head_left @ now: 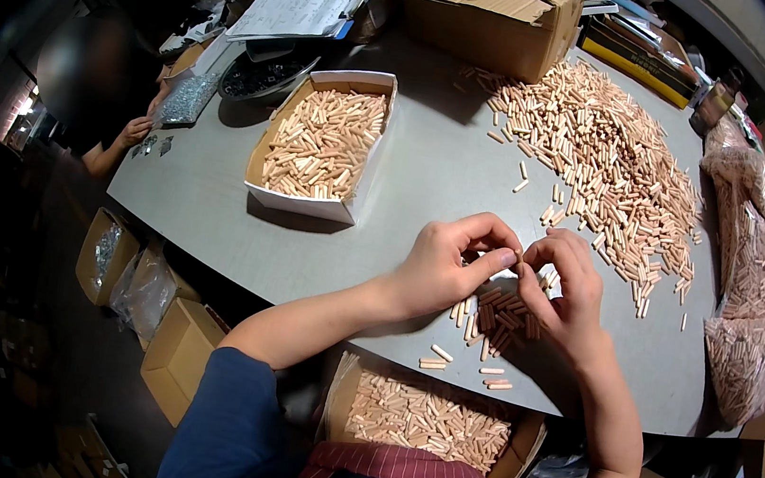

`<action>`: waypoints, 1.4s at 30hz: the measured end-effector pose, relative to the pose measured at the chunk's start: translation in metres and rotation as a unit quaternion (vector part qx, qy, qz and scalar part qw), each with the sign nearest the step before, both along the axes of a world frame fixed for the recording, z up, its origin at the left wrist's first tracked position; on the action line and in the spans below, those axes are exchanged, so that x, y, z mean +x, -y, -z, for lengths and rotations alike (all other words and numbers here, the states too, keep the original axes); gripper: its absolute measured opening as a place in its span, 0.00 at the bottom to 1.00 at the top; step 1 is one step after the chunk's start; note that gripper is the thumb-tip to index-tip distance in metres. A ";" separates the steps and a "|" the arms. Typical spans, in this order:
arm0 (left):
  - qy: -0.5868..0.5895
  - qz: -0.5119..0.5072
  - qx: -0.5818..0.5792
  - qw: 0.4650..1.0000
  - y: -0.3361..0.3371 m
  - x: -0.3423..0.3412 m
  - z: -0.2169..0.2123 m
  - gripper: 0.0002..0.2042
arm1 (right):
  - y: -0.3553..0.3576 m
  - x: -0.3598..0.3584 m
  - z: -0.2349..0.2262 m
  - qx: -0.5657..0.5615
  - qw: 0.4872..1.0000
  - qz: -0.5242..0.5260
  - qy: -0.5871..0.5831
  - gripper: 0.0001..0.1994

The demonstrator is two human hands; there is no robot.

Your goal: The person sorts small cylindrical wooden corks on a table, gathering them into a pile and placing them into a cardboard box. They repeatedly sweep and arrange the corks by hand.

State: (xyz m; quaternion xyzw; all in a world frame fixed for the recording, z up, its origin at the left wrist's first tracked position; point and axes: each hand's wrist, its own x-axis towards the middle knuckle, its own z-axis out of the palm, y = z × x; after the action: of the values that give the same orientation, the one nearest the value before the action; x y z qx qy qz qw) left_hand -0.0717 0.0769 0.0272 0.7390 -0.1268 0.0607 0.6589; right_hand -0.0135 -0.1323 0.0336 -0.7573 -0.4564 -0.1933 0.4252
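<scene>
My left hand (pixel 453 259) and my right hand (pixel 571 287) meet over the near part of the table. Their thumbs and forefingers pinch a small wooden dowel (pixel 520 257), mostly covered by the fingertips. Under the hands lies a shaded group of loose dowels (pixel 498 322), and a few more are scattered toward the near edge. A big heap of pale dowels (pixel 603 151) spreads beyond my right hand. To the far left of my hands, a white-walled carton (pixel 371 171) is filled with the same dowels.
Below the table edge sits a cardboard box (pixel 340 396) of dowels. Stuffed clear bags (pixel 755 256) line the right edge. A large carton (pixel 485 22), papers on a clipboard (pixel 302 2) and a dark bowl (pixel 264 79) stand farther back. Another person's hand (pixel 135 131) is at the left edge.
</scene>
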 end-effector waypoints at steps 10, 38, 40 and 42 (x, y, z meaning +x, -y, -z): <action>0.071 -0.038 0.091 0.993 0.001 -0.004 -0.005 0.08 | -0.004 0.000 -0.003 -0.020 0.996 0.022 0.088 0.12; 0.124 -0.077 0.108 0.983 0.005 0.000 0.004 0.05 | -0.007 -0.007 -0.002 -0.052 0.996 -0.005 0.073 0.08; 0.103 -0.071 0.110 0.986 0.005 -0.002 0.000 0.05 | -0.006 -0.006 -0.001 -0.054 0.996 -0.008 0.074 0.08; 0.121 -0.069 0.141 0.980 0.003 -0.002 0.001 0.05 | -0.006 -0.006 0.000 -0.056 0.995 -0.011 0.079 0.08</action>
State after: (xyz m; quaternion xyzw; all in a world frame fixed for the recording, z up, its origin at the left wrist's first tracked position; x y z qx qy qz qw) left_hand -0.0733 0.0738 0.0263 0.8189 -0.1612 0.1767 0.5218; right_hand -0.0190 -0.1268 0.0340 -0.7573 -0.5072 -0.2219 0.3464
